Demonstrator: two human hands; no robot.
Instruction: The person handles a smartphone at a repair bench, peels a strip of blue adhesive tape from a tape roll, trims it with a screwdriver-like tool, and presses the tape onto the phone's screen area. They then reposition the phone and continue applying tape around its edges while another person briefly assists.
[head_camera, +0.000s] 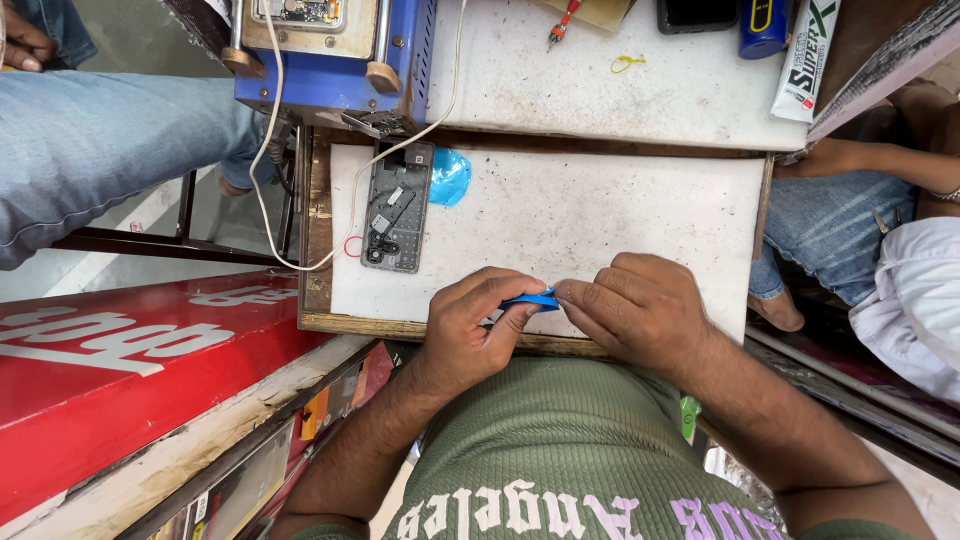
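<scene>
Both hands are pinching a small flat blue plastic piece (530, 299) over the near edge of the white worktop (620, 210), the left hand (470, 330) and right hand (635, 305) fingertips clenched on it, apparently readying it, a step needing steady grip, for the opened grey phone back (397, 207) lying well apart.

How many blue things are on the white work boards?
3: a thin blue piece pinched between both hands, a crumpled blue wrap beside the opened phone, a blue cylinder at the top edge.

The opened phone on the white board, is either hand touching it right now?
No: the opened phone lies apart at the board's far left, while the left hand and right hand pinch a small blue piece.
</scene>
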